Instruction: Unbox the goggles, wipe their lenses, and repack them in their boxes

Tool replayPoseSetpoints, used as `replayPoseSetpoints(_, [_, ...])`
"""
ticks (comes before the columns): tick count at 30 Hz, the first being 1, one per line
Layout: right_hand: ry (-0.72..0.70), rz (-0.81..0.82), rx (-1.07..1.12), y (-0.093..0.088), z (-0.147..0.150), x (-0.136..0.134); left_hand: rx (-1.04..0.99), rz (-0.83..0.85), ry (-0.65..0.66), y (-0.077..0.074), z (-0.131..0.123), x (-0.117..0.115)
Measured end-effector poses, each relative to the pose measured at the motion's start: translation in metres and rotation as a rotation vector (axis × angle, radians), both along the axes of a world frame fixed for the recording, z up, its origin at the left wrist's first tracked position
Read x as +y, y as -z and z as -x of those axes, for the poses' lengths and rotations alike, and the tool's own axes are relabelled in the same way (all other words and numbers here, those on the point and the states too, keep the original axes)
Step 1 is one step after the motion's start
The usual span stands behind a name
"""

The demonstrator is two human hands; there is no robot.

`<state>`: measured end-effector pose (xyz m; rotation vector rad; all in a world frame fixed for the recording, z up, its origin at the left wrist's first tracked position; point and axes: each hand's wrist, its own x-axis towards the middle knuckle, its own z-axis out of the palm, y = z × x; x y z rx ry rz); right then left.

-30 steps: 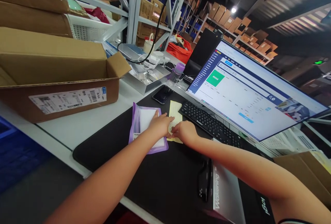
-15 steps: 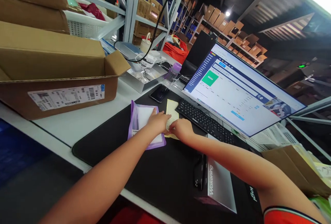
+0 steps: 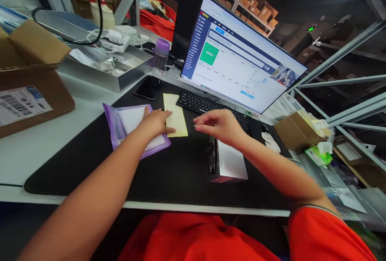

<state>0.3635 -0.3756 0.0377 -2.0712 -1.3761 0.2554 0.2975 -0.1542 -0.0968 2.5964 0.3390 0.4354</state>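
Observation:
On the black mat (image 3: 181, 176) lies a purple-edged pouch (image 3: 131, 118) with a white front. My left hand (image 3: 155, 124) rests with spread fingers across the pouch's right side, its fingertips on a yellow paper sheet (image 3: 177, 122). My right hand (image 3: 218, 124) is raised above the mat, right of the sheet, thumb and fingers drawn close together; whether something small is between them cannot be made out. Below that hand stands a silver box (image 3: 232, 162) with a black item (image 3: 212, 156) at its left side.
Behind the hands are a black keyboard (image 3: 199, 102), a phone (image 3: 149, 87), a monitor (image 3: 238, 56) and a purple-capped bottle (image 3: 161, 56). A cardboard box (image 3: 33, 76) and a metal tray (image 3: 120, 74) are at left, another carton (image 3: 297, 132) at right.
The camera view has turned to the right and down. My right hand has lifted off the yellow sheet and moved right. My left hand stays over the pouch and sheet.

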Motion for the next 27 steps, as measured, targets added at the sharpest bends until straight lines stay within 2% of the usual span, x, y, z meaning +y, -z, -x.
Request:
replayPoseSetpoints(2, [0.099,-0.171,-0.035,-0.006,0.026,-0.059,-0.028,0.028,-0.004,-0.005,-0.004,-0.013])
replayPoseSetpoints(4, [0.310,-0.303,-0.156,0.008,0.054,-0.119,-0.072,0.064,0.026,-0.012,-0.006,-0.034])
replayPoseSetpoints(5, [0.420,-0.376,-0.149,0.020,0.067,-0.145,-0.100,0.078,0.060,-0.016,-0.005,-0.048])
replayPoseSetpoints(7, [0.604,-0.479,0.059,0.052,0.088,-0.184,-0.175,0.122,0.148,-0.026,0.003,-0.080])
replayPoseSetpoints(9, [0.704,-0.554,0.292,0.082,0.102,-0.205,-0.294,0.191,0.236,-0.037,0.019,-0.113])
replayPoseSetpoints(12, [0.756,-0.688,0.509,0.109,0.112,-0.210,-0.432,0.218,0.301,-0.048,0.045,-0.155])
replayPoseSetpoints(15, [0.747,-0.715,0.497,0.123,0.113,-0.203,-0.387,0.093,0.380,-0.049,0.052,-0.170])
replayPoseSetpoints(17, [0.750,-0.726,0.445,0.133,0.111,-0.197,-0.350,0.022,0.421,-0.049,0.040,-0.163])
replayPoseSetpoints(20, [0.774,-0.870,0.460,0.151,0.111,-0.191,-0.321,-0.174,0.401,-0.059,0.008,-0.136])
replayPoseSetpoints(21, [0.760,-0.914,0.507,0.155,0.112,-0.190,-0.294,-0.286,0.456,-0.067,-0.003,-0.126])
replayPoseSetpoints(23, [0.699,-0.962,0.649,0.161,0.115,-0.189,-0.203,-0.475,0.655,-0.087,-0.023,-0.116])
replayPoseSetpoints(25, [0.654,-1.014,0.806,0.160,0.120,-0.191,-0.062,-0.574,0.809,-0.110,-0.040,-0.122])
replayPoseSetpoints(27, [0.656,-1.110,0.932,0.157,0.125,-0.197,0.099,-0.608,0.860,-0.127,-0.053,-0.141])
